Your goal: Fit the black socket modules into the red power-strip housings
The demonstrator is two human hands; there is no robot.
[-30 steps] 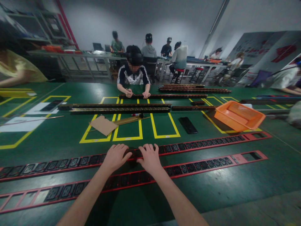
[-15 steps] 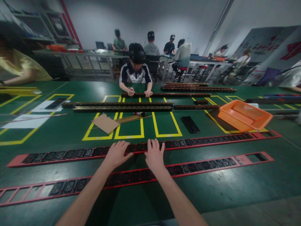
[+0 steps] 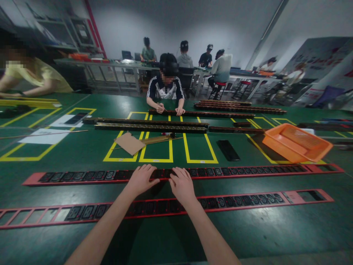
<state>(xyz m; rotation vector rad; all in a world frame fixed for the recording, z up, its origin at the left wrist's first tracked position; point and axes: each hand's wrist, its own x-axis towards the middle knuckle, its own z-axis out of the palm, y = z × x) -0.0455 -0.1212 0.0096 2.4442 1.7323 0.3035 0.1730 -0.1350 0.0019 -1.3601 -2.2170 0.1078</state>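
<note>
My left hand (image 3: 141,181) lies across a long red power strip (image 3: 209,172) fitted with a row of black sockets. Its fingers reach over the far edge and the thumb is at the near edge. Just right of it, my right hand (image 3: 182,184) grips the same strip, fingers bent over the top. Between the hands a short stretch of sockets shows; the rest there is covered by my fingers. Closer to me lies a second red power strip (image 3: 165,207), crossed by both forearms. Open frames show at its left end and a window at its right.
Beyond the strips lie a piece of cardboard (image 3: 130,143), a black phone (image 3: 228,150) and dark metal rails (image 3: 151,127). An orange bin (image 3: 298,143) leans at the right. Across the green table (image 3: 171,243) a co-worker (image 3: 166,86) handles another rail; another person sits at the left.
My right hand's fingers have gone from spread to bent and closer together on the far strip. My left hand stays at the strip. The whole view has shifted slightly.
</note>
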